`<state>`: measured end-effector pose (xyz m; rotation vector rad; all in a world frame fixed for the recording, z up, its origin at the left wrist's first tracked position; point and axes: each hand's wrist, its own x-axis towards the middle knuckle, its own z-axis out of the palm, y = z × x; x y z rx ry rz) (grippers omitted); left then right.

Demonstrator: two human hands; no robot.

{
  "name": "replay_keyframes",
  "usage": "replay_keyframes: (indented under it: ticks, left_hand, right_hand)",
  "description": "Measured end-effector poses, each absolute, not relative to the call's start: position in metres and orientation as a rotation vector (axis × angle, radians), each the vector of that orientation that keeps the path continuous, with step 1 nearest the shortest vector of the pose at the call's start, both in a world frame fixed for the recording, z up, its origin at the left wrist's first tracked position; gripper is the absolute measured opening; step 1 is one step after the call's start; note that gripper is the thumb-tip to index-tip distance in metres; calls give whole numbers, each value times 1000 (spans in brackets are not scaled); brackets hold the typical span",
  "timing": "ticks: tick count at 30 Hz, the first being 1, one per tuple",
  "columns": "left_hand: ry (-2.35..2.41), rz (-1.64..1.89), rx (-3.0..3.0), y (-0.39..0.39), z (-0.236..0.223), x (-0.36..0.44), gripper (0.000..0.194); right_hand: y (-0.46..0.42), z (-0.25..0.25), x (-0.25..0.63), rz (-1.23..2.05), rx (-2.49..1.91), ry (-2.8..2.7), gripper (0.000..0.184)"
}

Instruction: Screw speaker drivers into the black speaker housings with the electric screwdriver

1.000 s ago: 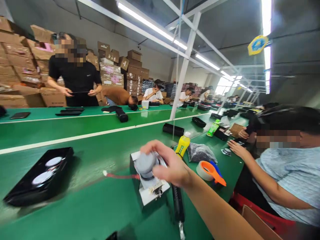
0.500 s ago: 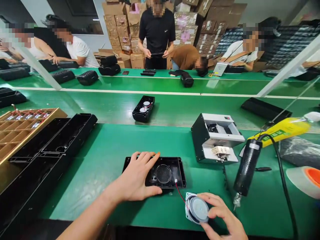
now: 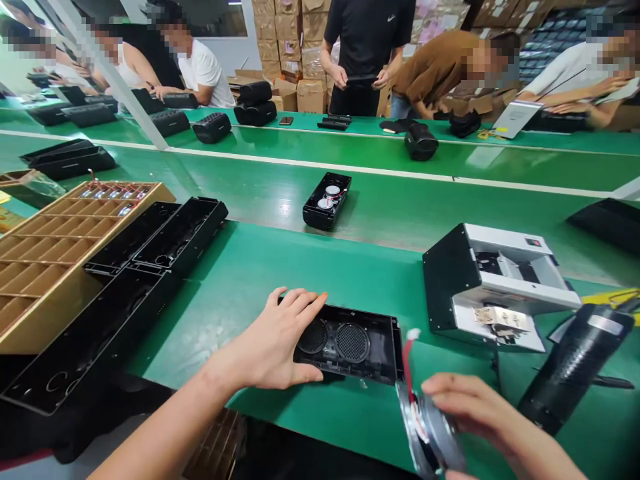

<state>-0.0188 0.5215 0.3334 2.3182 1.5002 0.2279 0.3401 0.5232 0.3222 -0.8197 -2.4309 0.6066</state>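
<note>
Resting flat on the left end of a black speaker housing (image 3: 350, 343), left hand (image 3: 280, 343), fingers spread, grip not closed round anything. Housing lying open side up on the green desk (image 3: 280, 257), two round mesh grilles visible inside. Right hand (image 3: 475, 410) at the lower right, grip closed on a round speaker driver (image 3: 433, 433) with a metal frame, held on edge just off the housing's right corner. Red wire (image 3: 406, 360) with a white plug rising from the driver, close to the housing's right wall. Black-and-white bench machine (image 3: 493, 293) just beyond, to the right. Black cylindrical tool (image 3: 575, 367) hanging near the right hand. Stacked black housings (image 3: 125, 280) and a partitioned cardboard tray (image 3: 50, 247) to the left. Another open housing (image 3: 327, 200) farther up the belt. Several people at the far side.
</note>
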Motion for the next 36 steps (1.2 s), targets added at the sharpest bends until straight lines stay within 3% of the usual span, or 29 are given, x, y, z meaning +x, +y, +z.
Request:
replay_keyframes:
  ticks: [3, 9, 36]
  left_hand:
    - [1529, 297, 2308, 519, 330, -16, 115]
    - [1546, 434, 2301, 516, 324, -16, 116]
    - [1478, 521, 2324, 517, 314, -20, 109]
  right_hand:
    - [546, 339, 305, 570, -874, -2412, 38]
    - [569, 324, 246, 252, -735, -2661, 25]
    - [582, 316, 243, -29, -751, -2931, 34]
